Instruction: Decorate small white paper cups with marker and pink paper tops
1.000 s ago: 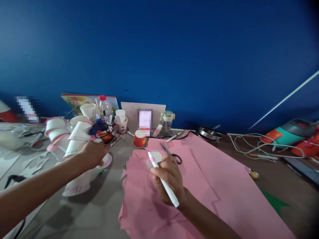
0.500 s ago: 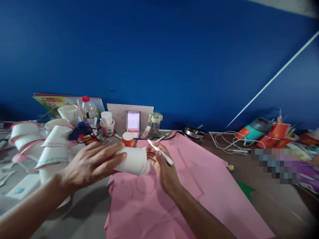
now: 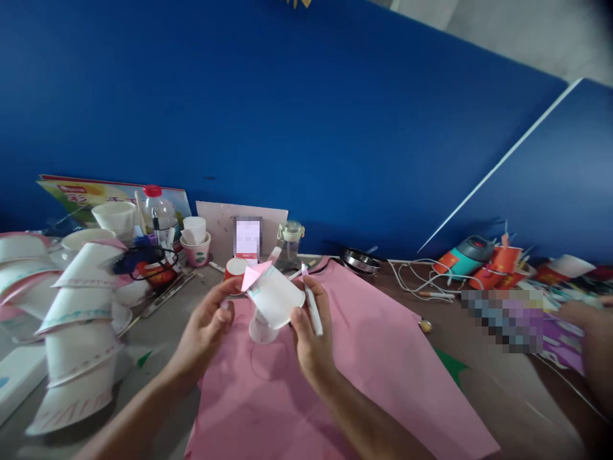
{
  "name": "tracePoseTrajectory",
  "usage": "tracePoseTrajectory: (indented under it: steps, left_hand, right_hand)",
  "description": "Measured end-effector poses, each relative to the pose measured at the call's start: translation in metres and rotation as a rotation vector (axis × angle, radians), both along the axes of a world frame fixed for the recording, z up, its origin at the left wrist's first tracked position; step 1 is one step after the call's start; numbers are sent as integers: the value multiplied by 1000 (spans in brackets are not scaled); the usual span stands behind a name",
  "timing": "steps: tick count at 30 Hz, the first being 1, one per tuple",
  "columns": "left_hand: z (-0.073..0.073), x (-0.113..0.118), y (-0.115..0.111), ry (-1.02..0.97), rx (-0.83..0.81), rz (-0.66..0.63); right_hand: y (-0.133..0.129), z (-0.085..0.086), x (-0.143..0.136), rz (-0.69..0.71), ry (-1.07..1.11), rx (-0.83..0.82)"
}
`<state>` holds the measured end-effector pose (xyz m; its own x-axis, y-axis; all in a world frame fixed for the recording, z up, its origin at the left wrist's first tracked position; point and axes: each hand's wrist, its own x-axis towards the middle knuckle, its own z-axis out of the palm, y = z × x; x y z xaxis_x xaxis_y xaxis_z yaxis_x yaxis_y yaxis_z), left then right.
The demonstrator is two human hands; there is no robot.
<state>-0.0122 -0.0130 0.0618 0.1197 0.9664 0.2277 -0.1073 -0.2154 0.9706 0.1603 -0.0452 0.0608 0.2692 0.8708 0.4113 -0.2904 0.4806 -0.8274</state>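
Right hand (image 3: 312, 342) grasps a tapered cup (image 3: 280, 298) and pen (image 3: 313, 310). Left hand (image 3: 204, 332) meets pointed pink paper (image 3: 255, 275), grip unclear from here

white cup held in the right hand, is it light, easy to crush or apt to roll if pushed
The white cup looks like smooth, thin paper, so it is probably light and could dent under a firm grip. Its rounded side suggests it would roll if pushed while lying down. The pointed pink piece at its end may bend if bumped.

Smooth matt paper for held cup (image 3: 278, 298) and pink sheet (image 3: 378, 383), shiny metallic dish (image 3: 360, 262).
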Motion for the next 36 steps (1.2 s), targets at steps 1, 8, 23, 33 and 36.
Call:
tracePoseTrajectory:
  steps: [1, 8, 23, 33, 36]
  left_hand:
    - [-3, 11, -4, -19, -37, -68]
    - [-12, 44, -5, -240, -255, -140]
    - [-55, 2, 25, -675, -530, -246]
    - [-64, 1, 34, -687, -553, -175]
    - [-67, -3, 38, -689, -544, -169]
  right_hand:
    - [0, -4, -3, -28, -22, 24]
    - [0, -27, -9, -106, -305, 77]
    - [-27, -7, -1, 75, -447, 99]
    - [-1, -8, -14, 48, -295, -72]
    - [6, 0, -26, 68, -308, -81]
